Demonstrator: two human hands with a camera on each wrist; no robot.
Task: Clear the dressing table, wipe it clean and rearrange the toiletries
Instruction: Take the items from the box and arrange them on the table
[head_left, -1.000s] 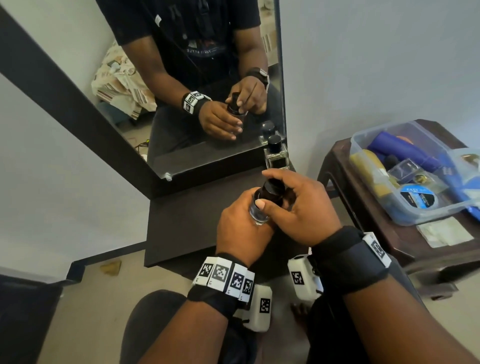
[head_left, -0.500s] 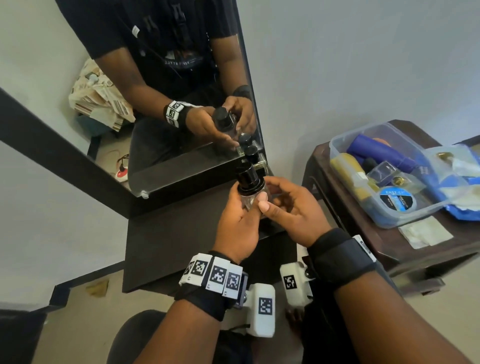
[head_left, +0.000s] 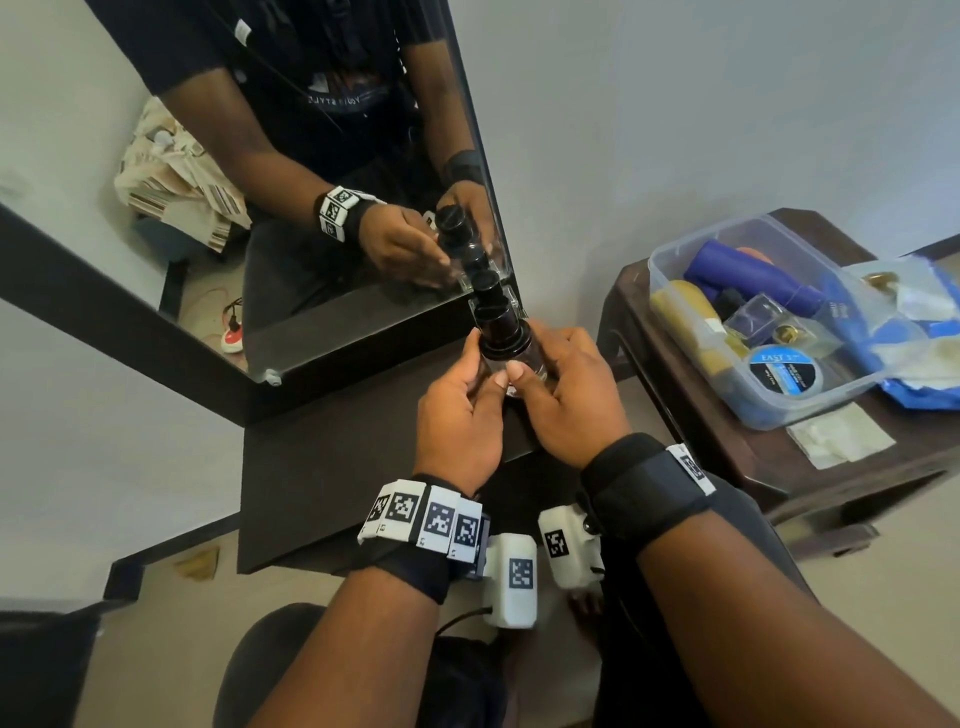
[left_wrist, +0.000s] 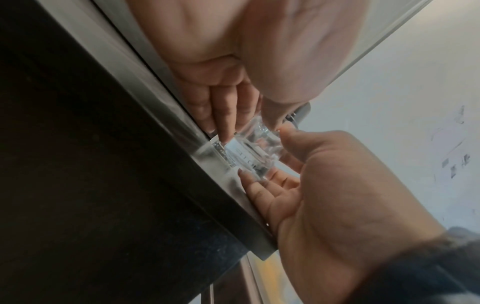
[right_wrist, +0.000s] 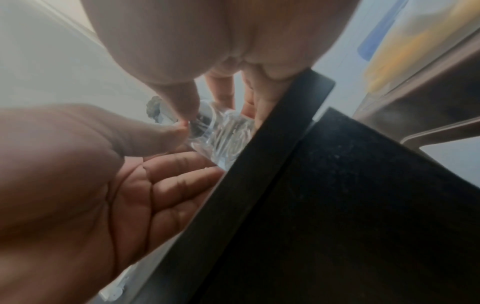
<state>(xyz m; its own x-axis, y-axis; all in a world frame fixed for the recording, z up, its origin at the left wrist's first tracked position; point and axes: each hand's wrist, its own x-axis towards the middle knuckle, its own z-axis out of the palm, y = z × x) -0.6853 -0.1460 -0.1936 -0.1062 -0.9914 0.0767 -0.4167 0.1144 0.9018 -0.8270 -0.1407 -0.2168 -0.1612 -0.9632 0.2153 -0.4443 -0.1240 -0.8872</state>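
Observation:
A clear glass perfume bottle (head_left: 503, 340) with a black cap is upright at the back right corner of the dark dressing table (head_left: 322, 467), close to the mirror (head_left: 291, 218). My left hand (head_left: 467, 387) and right hand (head_left: 553, 387) hold its glass body from either side, thumbs on the front. In the left wrist view the bottle (left_wrist: 250, 153) sits between my left fingers (left_wrist: 223, 115) and my right hand (left_wrist: 324, 185). The right wrist view shows the bottle (right_wrist: 228, 133) pinched the same way. Whether its base touches the table is hidden. A second black-capped bottle (head_left: 491, 291) stands just behind it.
A brown side stool (head_left: 753, 467) stands to the right. It carries a clear plastic box (head_left: 675, 270) of toiletries, a white cloth (head_left: 839, 436) and a blue packet (head_left: 924, 389). A dark chair seat (head_left: 270, 660) is below the table's front edge.
The bottle has gone from in front of me back and right toward the mirror corner. My right hand has left the cap and now holds the glass body.

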